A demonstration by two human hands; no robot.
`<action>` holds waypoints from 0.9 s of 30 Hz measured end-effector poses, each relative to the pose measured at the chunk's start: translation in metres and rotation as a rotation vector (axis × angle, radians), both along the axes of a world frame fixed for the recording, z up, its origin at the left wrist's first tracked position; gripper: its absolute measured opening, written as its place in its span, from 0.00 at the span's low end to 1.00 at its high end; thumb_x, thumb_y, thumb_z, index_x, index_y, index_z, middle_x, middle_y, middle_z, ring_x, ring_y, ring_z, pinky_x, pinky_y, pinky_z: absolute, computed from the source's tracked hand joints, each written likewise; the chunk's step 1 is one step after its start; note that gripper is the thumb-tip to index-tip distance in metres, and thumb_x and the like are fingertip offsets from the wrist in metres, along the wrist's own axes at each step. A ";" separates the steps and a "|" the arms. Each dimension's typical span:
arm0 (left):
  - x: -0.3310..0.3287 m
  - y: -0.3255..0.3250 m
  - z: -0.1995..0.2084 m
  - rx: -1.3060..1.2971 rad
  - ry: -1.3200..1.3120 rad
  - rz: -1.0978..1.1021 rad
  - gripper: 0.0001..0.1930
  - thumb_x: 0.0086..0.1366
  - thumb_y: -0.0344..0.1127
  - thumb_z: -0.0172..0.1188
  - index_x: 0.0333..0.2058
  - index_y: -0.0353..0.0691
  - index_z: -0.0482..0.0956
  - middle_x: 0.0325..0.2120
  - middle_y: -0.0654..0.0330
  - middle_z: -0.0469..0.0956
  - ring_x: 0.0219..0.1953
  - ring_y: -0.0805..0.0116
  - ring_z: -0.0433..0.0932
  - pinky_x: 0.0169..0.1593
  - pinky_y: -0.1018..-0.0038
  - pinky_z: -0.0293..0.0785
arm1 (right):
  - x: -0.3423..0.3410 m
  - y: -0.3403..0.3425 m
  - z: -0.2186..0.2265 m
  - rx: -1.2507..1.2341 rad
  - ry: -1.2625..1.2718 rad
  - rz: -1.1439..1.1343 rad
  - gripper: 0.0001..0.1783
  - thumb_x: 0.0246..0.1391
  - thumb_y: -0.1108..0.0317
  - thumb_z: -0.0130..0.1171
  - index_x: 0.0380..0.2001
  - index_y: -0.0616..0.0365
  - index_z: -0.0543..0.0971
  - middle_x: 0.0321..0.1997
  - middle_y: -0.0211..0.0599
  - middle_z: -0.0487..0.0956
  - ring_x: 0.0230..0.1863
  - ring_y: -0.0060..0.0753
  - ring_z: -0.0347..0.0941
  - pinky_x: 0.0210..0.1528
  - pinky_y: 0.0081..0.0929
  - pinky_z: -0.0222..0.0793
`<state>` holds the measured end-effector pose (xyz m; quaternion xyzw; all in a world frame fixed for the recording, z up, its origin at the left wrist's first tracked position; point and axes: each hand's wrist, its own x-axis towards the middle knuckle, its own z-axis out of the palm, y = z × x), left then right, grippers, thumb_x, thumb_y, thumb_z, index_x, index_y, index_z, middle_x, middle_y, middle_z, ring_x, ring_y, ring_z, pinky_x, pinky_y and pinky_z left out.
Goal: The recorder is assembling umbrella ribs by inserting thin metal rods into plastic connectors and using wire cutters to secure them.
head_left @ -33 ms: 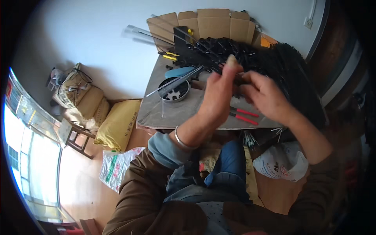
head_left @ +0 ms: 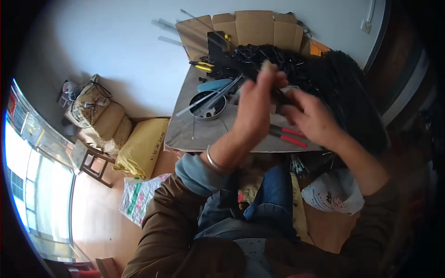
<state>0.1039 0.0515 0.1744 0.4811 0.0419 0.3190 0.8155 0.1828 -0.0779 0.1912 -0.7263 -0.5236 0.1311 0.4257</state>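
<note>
Quite slim, straight, pale rods [head_left: 206,98] at left hand [head_left: 255,105].

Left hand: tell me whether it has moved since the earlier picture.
Yes: the left hand has shifted slightly left, judged against the red-handled tool.

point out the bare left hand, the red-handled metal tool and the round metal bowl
Bare left hand [head_left: 253,107]: head view, middle of the hand
Red-handled metal tool [head_left: 294,141]: head view, lower red grip
Round metal bowl [head_left: 208,118]: head view, near outer wall
</note>
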 end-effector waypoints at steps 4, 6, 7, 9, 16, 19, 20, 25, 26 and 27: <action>-0.008 0.034 0.036 0.046 -0.087 0.112 0.18 0.65 0.41 0.50 0.41 0.29 0.73 0.23 0.58 0.75 0.25 0.68 0.76 0.33 0.74 0.73 | -0.008 0.026 -0.068 0.139 0.355 0.102 0.06 0.60 0.68 0.50 0.35 0.60 0.72 0.20 0.30 0.72 0.19 0.18 0.66 0.21 0.19 0.63; -0.004 0.036 0.053 0.184 -0.112 0.076 0.18 0.66 0.42 0.50 0.42 0.30 0.73 0.24 0.59 0.74 0.25 0.69 0.75 0.32 0.75 0.72 | 0.001 0.049 -0.086 0.237 0.410 0.107 0.07 0.61 0.67 0.49 0.34 0.60 0.72 0.20 0.30 0.71 0.19 0.18 0.66 0.22 0.20 0.63; -0.005 0.037 0.060 0.237 -0.121 0.018 0.19 0.67 0.43 0.49 0.43 0.30 0.73 0.24 0.60 0.74 0.25 0.71 0.75 0.32 0.75 0.71 | -0.003 0.062 -0.085 0.310 0.437 0.122 0.08 0.62 0.67 0.48 0.34 0.60 0.72 0.21 0.30 0.72 0.19 0.18 0.66 0.23 0.20 0.64; -0.004 0.041 0.066 0.398 -0.150 -0.036 0.19 0.68 0.44 0.48 0.43 0.30 0.73 0.24 0.60 0.75 0.25 0.72 0.74 0.32 0.76 0.71 | -0.006 0.084 -0.087 0.422 0.391 0.152 0.10 0.63 0.65 0.47 0.32 0.60 0.72 0.21 0.30 0.72 0.19 0.19 0.67 0.24 0.20 0.64; 0.013 0.079 0.007 0.274 0.223 0.197 0.25 0.68 0.52 0.48 0.44 0.30 0.71 0.33 0.52 0.77 0.31 0.65 0.79 0.35 0.72 0.76 | -0.015 0.093 -0.156 0.216 0.517 0.059 0.12 0.63 0.63 0.49 0.32 0.62 0.73 0.19 0.30 0.72 0.20 0.20 0.69 0.24 0.19 0.66; 0.007 0.094 0.021 0.194 0.086 0.079 0.25 0.70 0.51 0.44 0.43 0.29 0.70 0.30 0.52 0.77 0.28 0.59 0.80 0.34 0.66 0.78 | -0.018 0.067 -0.128 0.157 0.550 0.138 0.14 0.63 0.61 0.49 0.34 0.62 0.73 0.19 0.30 0.73 0.17 0.19 0.68 0.20 0.19 0.65; 0.011 0.095 0.022 0.192 0.081 0.063 0.25 0.70 0.51 0.44 0.43 0.29 0.70 0.30 0.52 0.77 0.28 0.59 0.80 0.34 0.66 0.78 | -0.016 0.055 -0.120 0.088 0.575 0.160 0.14 0.63 0.60 0.49 0.34 0.62 0.73 0.19 0.30 0.73 0.16 0.19 0.68 0.19 0.20 0.64; 0.021 0.084 0.009 0.128 0.119 -0.155 0.20 0.68 0.44 0.51 0.48 0.33 0.69 0.27 0.56 0.75 0.28 0.60 0.79 0.33 0.66 0.78 | -0.008 0.012 -0.117 -0.016 0.654 0.358 0.09 0.61 0.66 0.50 0.38 0.61 0.74 0.25 0.34 0.77 0.21 0.21 0.73 0.23 0.18 0.67; 0.016 0.095 0.005 0.093 0.122 -0.197 0.18 0.68 0.41 0.51 0.50 0.34 0.69 0.27 0.57 0.75 0.29 0.61 0.79 0.33 0.67 0.78 | 0.003 0.011 -0.120 0.055 0.707 0.417 0.09 0.61 0.67 0.51 0.39 0.61 0.74 0.28 0.35 0.78 0.23 0.22 0.74 0.25 0.18 0.68; 0.016 0.091 0.004 0.054 0.132 -0.187 0.16 0.69 0.37 0.49 0.51 0.36 0.69 0.29 0.58 0.75 0.30 0.62 0.79 0.34 0.67 0.78 | 0.023 0.002 -0.122 0.127 0.751 0.458 0.09 0.60 0.68 0.51 0.40 0.61 0.75 0.30 0.35 0.79 0.25 0.23 0.75 0.26 0.19 0.70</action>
